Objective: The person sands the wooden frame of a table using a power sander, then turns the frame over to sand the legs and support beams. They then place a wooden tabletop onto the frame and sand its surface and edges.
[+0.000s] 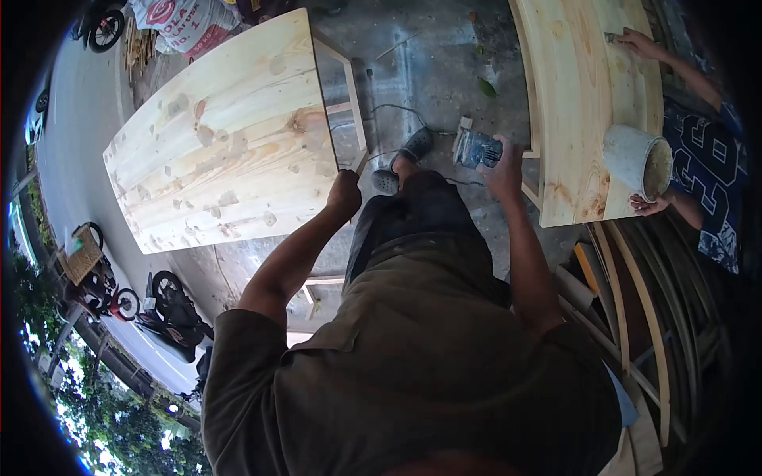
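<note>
My right hand (504, 170) grips a blue power sander (476, 149) with a pale, dusty end, held up over the floor between two wooden tables. On the left, my left hand (344, 193) is closed around the near corner of a pale wooden tabletop (230, 151). Brownish patches and knots mark that top, and its wooden legs (353, 103) show along one side. A dark cord (405, 109) trails across the floor near my feet; whether it joins the sander I cannot make out.
At the right, another person's hand (637, 43) works a small tool on a second wooden tabletop (575, 103); their other hand (652, 205) steadies a white bucket (627, 155). Curved wooden strips (647, 293) stand below it. Sacks (186, 24) and parked motorbikes (171, 317) are at the left.
</note>
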A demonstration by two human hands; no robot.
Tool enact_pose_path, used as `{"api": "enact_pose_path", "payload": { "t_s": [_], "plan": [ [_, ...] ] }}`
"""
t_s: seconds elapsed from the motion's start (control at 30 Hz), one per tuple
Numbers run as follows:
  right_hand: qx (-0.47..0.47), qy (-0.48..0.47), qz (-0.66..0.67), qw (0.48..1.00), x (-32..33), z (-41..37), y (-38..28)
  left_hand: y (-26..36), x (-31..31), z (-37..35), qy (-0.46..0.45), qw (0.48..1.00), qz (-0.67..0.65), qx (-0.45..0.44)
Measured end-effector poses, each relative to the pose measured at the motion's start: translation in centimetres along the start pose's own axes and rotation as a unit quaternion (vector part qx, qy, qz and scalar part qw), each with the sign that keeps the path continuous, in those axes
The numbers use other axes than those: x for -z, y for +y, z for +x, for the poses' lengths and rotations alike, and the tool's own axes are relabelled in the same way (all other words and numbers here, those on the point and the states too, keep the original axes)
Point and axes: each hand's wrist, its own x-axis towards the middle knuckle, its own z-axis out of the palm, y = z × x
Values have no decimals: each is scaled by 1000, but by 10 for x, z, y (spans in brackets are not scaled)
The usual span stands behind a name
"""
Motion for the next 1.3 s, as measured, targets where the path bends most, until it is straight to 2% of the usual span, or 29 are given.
{"api": "enact_pose_path", "payload": {
  "t_s": [0.1, 0.27, 0.33, 0.43, 0.5, 0.53, 0.57, 0.6, 0.63, 0.67, 0.7, 0.77, 0.8, 0.87, 0.9, 1.0, 1.03, 1.13, 1.17, 1.2, 1.27, 1.3],
  "plan": [
    [13, 13, -4, 1000, -2, 13, -8, 25, -49, 22, 76, 994, -11, 76],
    [8, -17, 3, 1000, -29, 61, -16, 65, -109, 92, 35, 978, -15, 204],
    [0, -50, -1, 999, -47, 72, -17, 76, -136, 111, -11, 967, 4, 255],
    [15, -100, 27, 995, -85, 101, -3, 91, -167, 144, -144, 921, 156, 327],
    [27, -130, 31, 991, -106, 121, -1, 91, -184, 171, -287, 846, 329, 305],
    [24, -145, 38, 988, -118, 127, 2, 87, -189, 184, -328, 825, 360, 285],
    [5, -168, 64, 984, -122, 134, -6, 73, -197, 196, -330, 840, 345, 260],
    [-2, -184, 67, 981, -128, 140, -9, 60, -229, 216, -310, 855, 299, 290],
    [-6, -194, 71, 978, -133, 146, -7, 40, -253, 234, -271, 871, 95, 399],
    [-10, -201, 75, 977, -140, 154, -2, 22, -271, 256, -213, 839, -111, 488],
    [16, -205, 78, 975, -147, 159, 8, 1, -269, 271, -252, 838, -158, 457],
    [-56, -210, 131, 967, -164, 167, 20, -23, -246, 267, -343, 823, -246, 380],
    [-90, -211, 158, 961, -175, 170, 27, -15, -263, 272, -321, 810, -253, 419],
    [-82, -187, 146, 968, -206, 170, 54, -17, -288, 291, -256, 782, -260, 505],
    [-75, -170, 144, 972, -224, 172, 67, -20, -293, 296, -219, 776, -300, 510],
    [-194, -178, 213, 941, -260, 180, 79, -30, -319, 321, -172, 767, -356, 505],
    [-202, -184, 211, 938, -266, 188, 78, -41, -328, 337, -177, 739, -416, 500],
    [-234, -216, 199, 927, -272, 212, 79, -52, -375, 398, -77, 696, -462, 544],
    [-210, -220, 177, 936, -272, 213, 87, -53, -386, 413, -28, 663, -498, 559],
    [-186, -223, 155, 944, -271, 213, 95, -54, -395, 427, -31, 663, -485, 570],
    [-199, -225, 168, 939, -270, 221, 98, -60, -397, 451, -34, 663, -458, 591],
    [-213, -221, 168, 937, -270, 225, 96, -60, -395, 453, -15, 686, -434, 584]
  ]
}}
